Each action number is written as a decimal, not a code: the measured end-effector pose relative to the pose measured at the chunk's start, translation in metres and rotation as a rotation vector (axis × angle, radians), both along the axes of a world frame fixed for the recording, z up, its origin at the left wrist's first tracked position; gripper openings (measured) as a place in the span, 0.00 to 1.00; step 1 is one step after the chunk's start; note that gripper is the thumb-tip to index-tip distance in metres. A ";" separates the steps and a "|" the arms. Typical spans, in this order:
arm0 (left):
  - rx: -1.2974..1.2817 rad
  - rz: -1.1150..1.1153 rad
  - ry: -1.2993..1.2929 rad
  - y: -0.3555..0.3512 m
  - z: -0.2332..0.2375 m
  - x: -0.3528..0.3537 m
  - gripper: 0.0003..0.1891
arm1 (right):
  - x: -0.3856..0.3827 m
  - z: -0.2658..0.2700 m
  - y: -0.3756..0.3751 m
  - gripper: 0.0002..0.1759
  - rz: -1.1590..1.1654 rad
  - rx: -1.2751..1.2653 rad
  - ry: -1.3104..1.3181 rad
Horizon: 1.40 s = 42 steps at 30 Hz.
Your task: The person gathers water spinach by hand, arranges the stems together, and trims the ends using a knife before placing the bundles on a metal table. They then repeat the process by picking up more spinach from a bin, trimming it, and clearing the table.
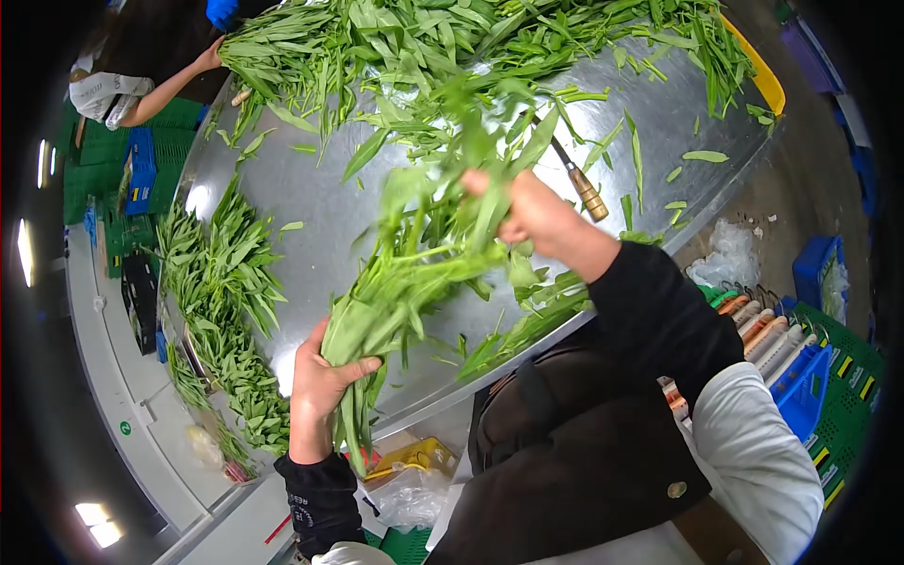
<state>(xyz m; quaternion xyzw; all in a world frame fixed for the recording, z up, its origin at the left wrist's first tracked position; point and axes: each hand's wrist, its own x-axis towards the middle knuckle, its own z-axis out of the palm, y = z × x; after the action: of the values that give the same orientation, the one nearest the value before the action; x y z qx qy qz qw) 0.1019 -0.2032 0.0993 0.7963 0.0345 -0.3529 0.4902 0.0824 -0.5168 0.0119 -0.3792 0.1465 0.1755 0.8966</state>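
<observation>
Leftmost, another person's forearm (172, 89) extends to the large heap of greens (414, 47) along the far side of the metal table (320, 212). Nearer, a leafy pile (231, 315) lies along the table's left edge, probably set aside to leave working room. The left hand (325, 381) clamps the lower end of a loose bunch (377, 306), thumb across the front and fingers wrapped behind; this grip likely keeps the limp leaves gathered. The bunch is raised over the table's near edge, between both hands: smooth, pale-green stalks, slender and flexible, with narrow, pointed, matt leaves drooping below the grip. The right hand (546, 217) is at its upper end, fingers curled among the leaves; blur prevents telling whether they are clamped. Further right, a knife (589, 196) with a turned, ribbed wooden handle lies on the brushed, reflective sheet, handle towards the near side, presumably for easy reach. Beyond, a smooth yellow curved piece (756, 71) borders the heap.
</observation>
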 end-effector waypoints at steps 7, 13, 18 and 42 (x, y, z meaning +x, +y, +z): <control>0.060 0.103 0.082 -0.006 0.009 -0.007 0.33 | -0.013 -0.060 -0.038 0.15 -0.572 0.414 0.092; 0.047 0.131 0.029 0.012 0.006 -0.009 0.31 | -0.021 -0.084 -0.064 0.17 -0.523 -0.474 0.198; 0.074 0.253 -0.072 0.000 0.000 -0.008 0.28 | -0.028 0.001 0.002 0.22 0.383 -0.671 -0.224; 0.081 0.098 -0.177 0.010 0.022 -0.021 0.28 | 0.000 0.013 -0.088 0.36 -0.103 -1.571 -0.486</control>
<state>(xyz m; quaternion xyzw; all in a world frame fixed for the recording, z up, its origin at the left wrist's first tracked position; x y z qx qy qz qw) 0.0811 -0.1928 0.1211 0.8408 0.0441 -0.2548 0.4755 0.0821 -0.6046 0.0244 -0.9161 0.0456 -0.1067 0.3838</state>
